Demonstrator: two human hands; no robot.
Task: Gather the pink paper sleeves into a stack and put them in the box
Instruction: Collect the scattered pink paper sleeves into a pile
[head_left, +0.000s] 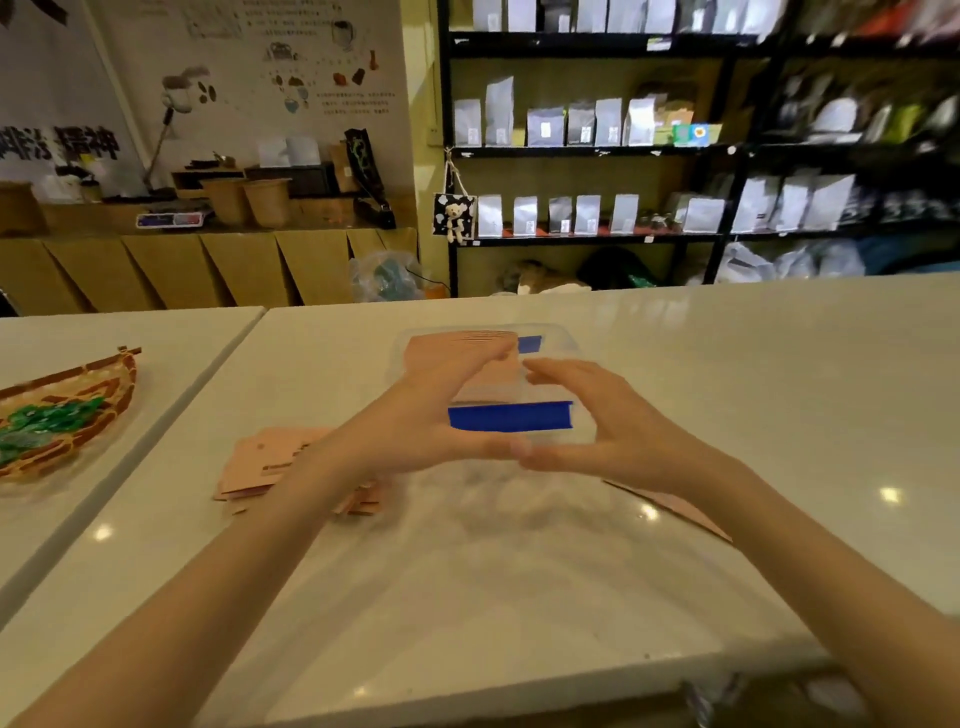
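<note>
Framing the clear box, the left hand and right hand are held curved and half-open, gripping nothing that can be made out. Pink sleeves sit inside; the loose pile near the left forearm could be scattered.

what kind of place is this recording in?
Likely a coffee or tea shop's packing area: black shelves lined with sealed silver pouches, a small scale on the back counter, and a wall poster with brewing-style drawings.
</note>
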